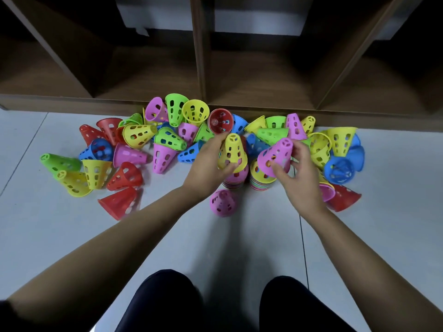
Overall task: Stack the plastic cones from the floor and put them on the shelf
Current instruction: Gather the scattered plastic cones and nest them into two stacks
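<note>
**Fig. 1.** Fingers of the left hand (208, 165) curl round a yellow cone (233, 152), thumb on its near rim and fingertips on its far wall. The cone is upright, with its narrow end toward the top of the frame and its wide mouth down. Directly below that mouth, at frame centre, stands the left stack (232, 183). The 2 long axes appear almost in line; whether cone and stack already touch cannot be told.

Fingers of the right hand (300, 174) grip a pink cone (275, 155) just right of centre. It is tilted, with its narrow end toward the upper right and its mouth toward the lower left. The right stack (261, 184), topped in yellow, stands under that mouth, just beside the left stack.

Each hand is the nearer one to its own stack. The yellow cone probably needs only a straight descent. The pink cone likely needs turning upright first so that its axis matches the stack's.

Below the 2 stacks in the frame, 1 lone pink cone (223, 203) rests on the floor (239, 240). Loose cones (169, 139) lie mostly on their sides across the left and right of the frame. The shelf (200, 68) spans the top of the frame behind them, and neither stack is on it yet.
</note>
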